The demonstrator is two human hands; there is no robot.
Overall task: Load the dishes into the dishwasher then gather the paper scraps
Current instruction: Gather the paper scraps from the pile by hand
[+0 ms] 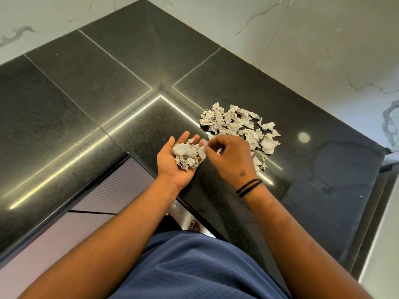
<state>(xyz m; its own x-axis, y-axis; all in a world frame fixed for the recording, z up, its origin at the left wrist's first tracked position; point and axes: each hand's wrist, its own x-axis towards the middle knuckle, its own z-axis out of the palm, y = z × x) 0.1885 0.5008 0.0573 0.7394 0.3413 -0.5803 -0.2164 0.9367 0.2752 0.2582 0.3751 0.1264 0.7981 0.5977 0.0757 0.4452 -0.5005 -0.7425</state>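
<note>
A heap of several crumpled paper scraps (pixel 239 124) lies on the black granite counter (pixel 108 87). My left hand (pixel 172 162) is turned palm up over the counter's edge, fingers relaxed, carrying a small pile of scraps (pixel 189 155). My right hand (pixel 232 157) hovers just to its right, back of the hand up, thumb and fingers pinching one scrap (pixel 205 143) beside the left fingertips. More scraps (pixel 260 164) lie partly hidden behind the right hand.
White marble walls (pixel 302 39) close the corner behind the counter. A ribbed grey cabinet front (pixel 121 186) sits below the counter's edge on the left. A steel surface (pixel 380 244) lies at the lower right. My blue shirt fills the bottom.
</note>
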